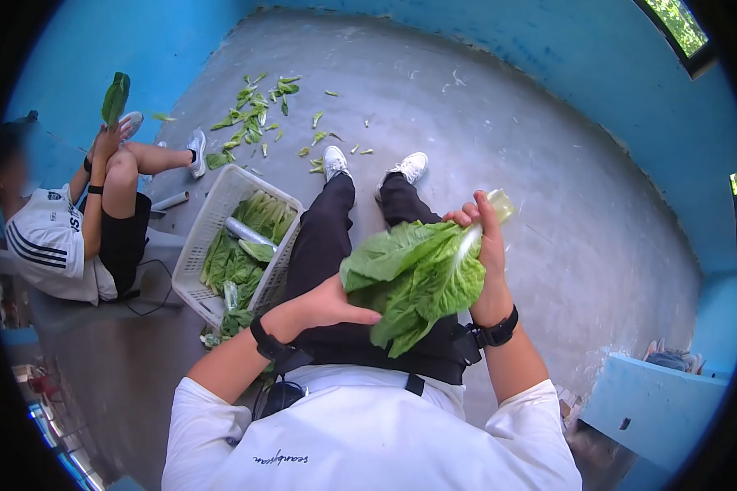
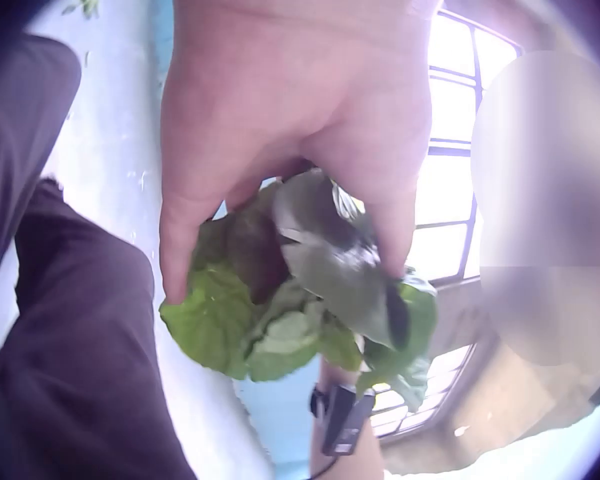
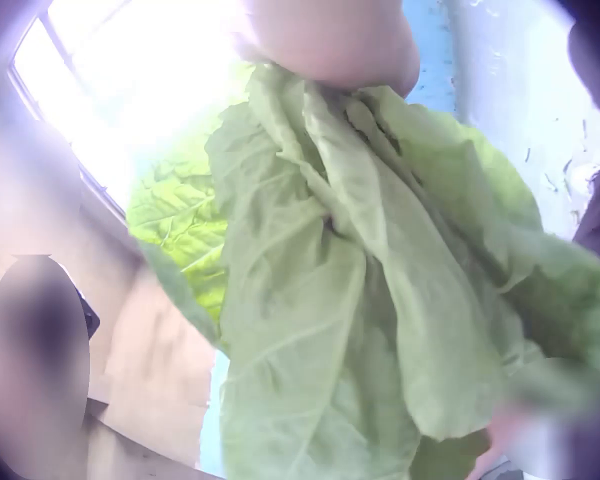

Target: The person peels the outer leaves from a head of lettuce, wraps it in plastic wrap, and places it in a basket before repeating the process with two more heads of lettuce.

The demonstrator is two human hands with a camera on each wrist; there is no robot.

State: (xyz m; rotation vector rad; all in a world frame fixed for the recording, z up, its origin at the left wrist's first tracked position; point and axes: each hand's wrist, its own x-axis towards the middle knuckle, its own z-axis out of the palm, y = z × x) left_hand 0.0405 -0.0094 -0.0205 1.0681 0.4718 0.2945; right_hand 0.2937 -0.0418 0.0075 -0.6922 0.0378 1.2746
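A leafy head of romaine lettuce is held over the lap, its pale cut base up and to the right. My right hand grips it near the base, with the fingers round the stalk. At the leafy end my left hand cups the leaf tips, its thumb on the near side and its other fingers mostly hidden behind the leaves. In the left wrist view, fingers and thumb straddle the leaves. Broad drooping leaves fill the right wrist view below the right hand.
A white plastic crate of lettuce heads stands by my left leg, with a shiny plastic-looking roll on top. Loose leaves lie scattered on the grey floor. Another person sits at left holding up a leaf.
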